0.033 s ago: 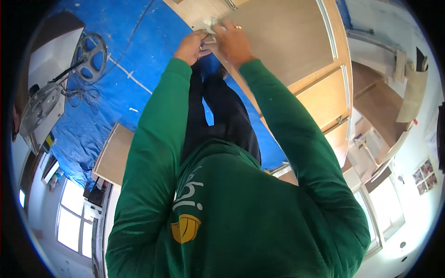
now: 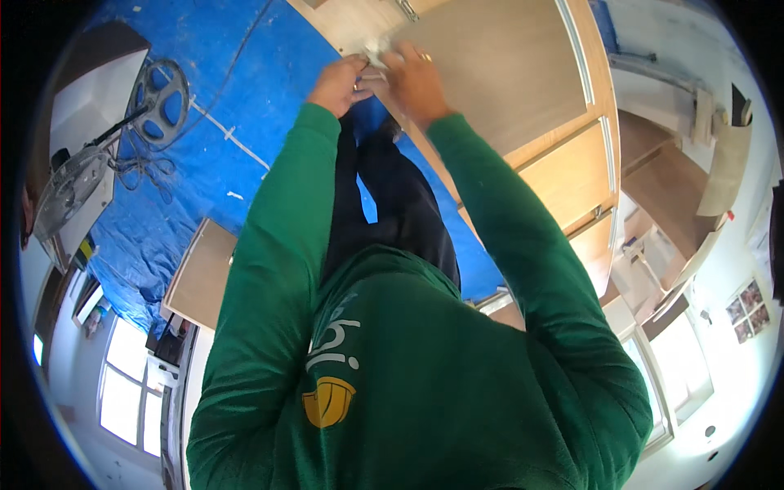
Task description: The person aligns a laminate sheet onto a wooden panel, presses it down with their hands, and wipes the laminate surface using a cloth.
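Note:
Both my hands meet at the near left corner of a wooden cabinet (image 2: 523,163), over its pale edge. Between the fingertips is a small, whitish, shiny crumpled piece (image 2: 374,51), blurred, perhaps thin plastic; its exact kind does not show. My left hand (image 2: 336,86) has its fingers bent together beside it, with a ring on one finger. From the other side my right hand (image 2: 415,85) pinches at the same piece, also wearing a ring. The fingertips partly hide what they hold. A flat brown panel (image 2: 498,69) lies in the cabinet just right of my right hand.
Metal drawer runners (image 2: 576,53) line the cabinet's right side. Blue sheeting (image 2: 220,90) covers the floor. A pedestal fan (image 2: 73,180) with a round base lies at the left, its cable loose nearby. A board-topped box (image 2: 200,273) stands lower left; curved brown boards (image 2: 665,163) lie right.
My right hand has shifted very slightly to the right, and the whitish piece has moved a little with it. My left hand stays almost where it was.

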